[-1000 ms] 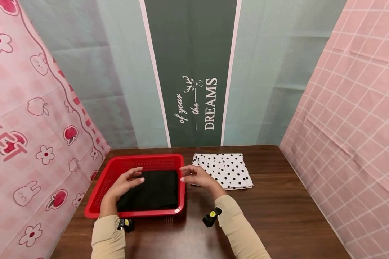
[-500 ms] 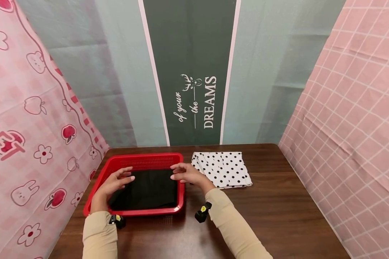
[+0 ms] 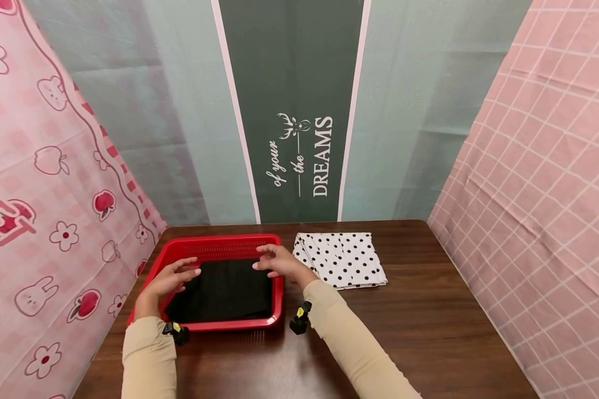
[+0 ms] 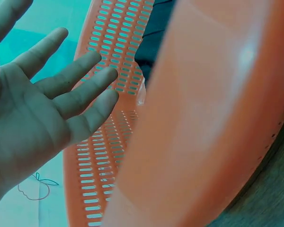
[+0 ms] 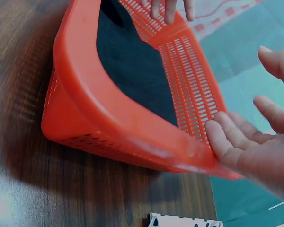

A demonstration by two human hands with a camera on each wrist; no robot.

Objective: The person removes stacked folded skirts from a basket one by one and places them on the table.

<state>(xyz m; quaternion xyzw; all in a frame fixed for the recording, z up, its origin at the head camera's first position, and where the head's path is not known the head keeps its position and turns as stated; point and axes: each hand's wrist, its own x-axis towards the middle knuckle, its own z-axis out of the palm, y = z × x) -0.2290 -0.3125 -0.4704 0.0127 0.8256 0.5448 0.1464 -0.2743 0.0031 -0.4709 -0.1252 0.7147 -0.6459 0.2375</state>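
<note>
A red slotted basket (image 3: 275,302) stands at the left of the table with a flat black cloth (image 3: 224,291) lying in it. Over the basket's left side hovers my left hand (image 3: 168,278), fingers spread and holding nothing; its palm (image 4: 28,113) faces the left wrist view beside the basket wall (image 4: 118,47). My right hand (image 3: 283,262) is over the basket's right rim, fingers loosely bent with nothing in them. In the right wrist view the right hand (image 5: 260,137) is close to the rim (image 5: 132,118); whether it touches I cannot tell. The black cloth (image 5: 132,71) lies inside.
A folded white cloth with black dots (image 3: 346,263) lies right of the basket, close to my right forearm. The brown wooden table (image 3: 429,310) ends at a grey-green curtain (image 3: 404,138), with pink curtains at both sides.
Both hands have moved left over the basket, the right one from beside its right rim to above it. The basket and both cloths look unmoved.
</note>
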